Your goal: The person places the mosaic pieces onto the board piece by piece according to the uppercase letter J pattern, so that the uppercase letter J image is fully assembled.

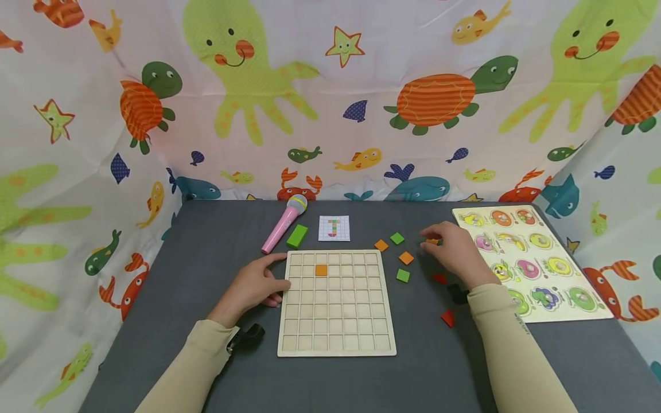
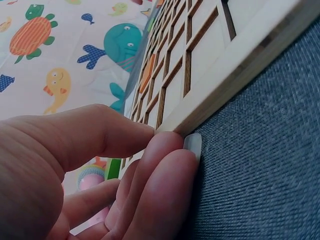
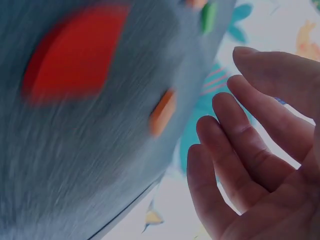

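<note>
My left hand (image 1: 254, 281) holds the left edge of a pale wooden grid board (image 1: 334, 304), thumb and curled fingertips against its rim in the left wrist view. One orange square tile (image 1: 321, 270) sits in a cell of the board's second row. To the right, my right hand (image 1: 454, 249) hovers over the table with loosely bent fingers and holds nothing. An orange tile (image 3: 163, 113) lies below and apart from its fingertips in the right wrist view. Near it is a red quarter-circle piece (image 3: 77, 55), blurred.
Loose orange tiles (image 1: 406, 258) and green tiles (image 1: 403, 276) lie right of the board. Behind it are a pink toy microphone (image 1: 281, 228), a green block (image 1: 296, 236) and a pattern card (image 1: 334, 228). A fruit puzzle board (image 1: 583, 307) lies far right, partly under the right arm.
</note>
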`<state>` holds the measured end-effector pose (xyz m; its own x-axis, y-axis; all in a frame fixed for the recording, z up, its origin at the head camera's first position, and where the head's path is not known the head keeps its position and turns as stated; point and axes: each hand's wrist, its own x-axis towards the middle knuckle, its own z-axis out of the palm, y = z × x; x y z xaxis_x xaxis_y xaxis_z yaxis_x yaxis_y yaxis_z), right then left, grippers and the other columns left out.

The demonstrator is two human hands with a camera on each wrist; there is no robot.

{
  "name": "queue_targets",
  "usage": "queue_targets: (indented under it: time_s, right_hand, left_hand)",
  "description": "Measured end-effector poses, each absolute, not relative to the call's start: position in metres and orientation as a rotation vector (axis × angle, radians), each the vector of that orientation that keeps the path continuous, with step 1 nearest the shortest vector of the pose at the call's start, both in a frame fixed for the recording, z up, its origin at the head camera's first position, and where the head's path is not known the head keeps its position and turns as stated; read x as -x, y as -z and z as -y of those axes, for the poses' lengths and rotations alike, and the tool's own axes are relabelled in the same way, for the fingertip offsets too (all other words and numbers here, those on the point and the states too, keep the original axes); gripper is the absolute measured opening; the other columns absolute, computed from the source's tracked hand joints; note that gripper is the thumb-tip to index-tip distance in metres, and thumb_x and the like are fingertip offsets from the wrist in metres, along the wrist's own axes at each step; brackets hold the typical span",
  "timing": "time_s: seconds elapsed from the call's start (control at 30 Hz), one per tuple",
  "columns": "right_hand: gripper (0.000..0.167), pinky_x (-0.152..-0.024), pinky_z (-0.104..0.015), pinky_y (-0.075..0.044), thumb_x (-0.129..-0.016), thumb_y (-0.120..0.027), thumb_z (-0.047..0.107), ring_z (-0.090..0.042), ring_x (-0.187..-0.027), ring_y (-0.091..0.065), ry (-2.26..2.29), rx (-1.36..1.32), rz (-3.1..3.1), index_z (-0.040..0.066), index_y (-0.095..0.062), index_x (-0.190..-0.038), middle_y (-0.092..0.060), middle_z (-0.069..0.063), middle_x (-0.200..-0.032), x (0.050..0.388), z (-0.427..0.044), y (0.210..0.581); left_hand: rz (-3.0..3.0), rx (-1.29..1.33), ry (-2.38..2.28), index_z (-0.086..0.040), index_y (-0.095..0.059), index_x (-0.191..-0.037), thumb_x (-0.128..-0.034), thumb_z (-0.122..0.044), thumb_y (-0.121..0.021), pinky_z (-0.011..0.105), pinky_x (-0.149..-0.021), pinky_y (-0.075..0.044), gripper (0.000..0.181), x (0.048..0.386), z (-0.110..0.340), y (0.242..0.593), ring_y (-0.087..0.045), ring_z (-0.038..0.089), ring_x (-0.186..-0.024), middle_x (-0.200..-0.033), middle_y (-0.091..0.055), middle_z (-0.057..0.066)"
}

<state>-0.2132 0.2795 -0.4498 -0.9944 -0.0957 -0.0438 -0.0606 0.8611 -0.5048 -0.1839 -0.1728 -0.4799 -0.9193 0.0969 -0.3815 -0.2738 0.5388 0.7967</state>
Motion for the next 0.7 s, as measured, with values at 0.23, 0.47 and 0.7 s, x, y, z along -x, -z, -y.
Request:
queue_targets:
  time_s: [0.23, 0.47, 0.7]
  right_hand:
    - [0.042, -0.105, -0.062, -0.055, -0.101, -0.075, 0.020, -0.044, -0.123, -0.064, 0.740, 0.119, -2.953, -0.001, -0.071, -0.137, -0.071, -0.026, -0.134, 0.225, -0.310, 0.455]
    - [0.039, -0.104, -0.063, -0.054, -0.100, -0.076, 0.018, -0.044, -0.117, -0.066, 0.654, 0.102, -2.928, -0.004, -0.073, -0.132, -0.073, -0.028, -0.129, 0.235, -0.312, 0.456]
    - [0.036, -0.100, -0.061, -0.056, -0.100, -0.076, 0.017, -0.041, -0.110, -0.066, 0.622, 0.107, -2.915, -0.004, -0.074, -0.129, -0.074, -0.027, -0.125, 0.238, -0.309, 0.459]
  left_hand:
    - [-2.390, 0.133, -1.366, -0.028, -0.055, -0.157, -0.0870, -0.017, -0.085, 0.033, -0.060, -0.065, 0.077, 0.187, 0.170, 0.481, -0.075, 0.023, -0.062, -0.086, -0.068, 0.014]
    - [-2.411, 0.142, -1.358, -0.026, -0.056, -0.157, -0.0873, -0.017, -0.086, 0.032, -0.059, -0.064, 0.077, 0.186, 0.171, 0.480, -0.074, 0.022, -0.060, -0.084, -0.068, 0.014]
    - [-2.400, 0.146, -1.365, -0.027, -0.055, -0.157, -0.0877, -0.017, -0.085, 0.033, -0.060, -0.065, 0.076, 0.184, 0.173, 0.483, -0.074, 0.023, -0.062, -0.085, -0.069, 0.013]
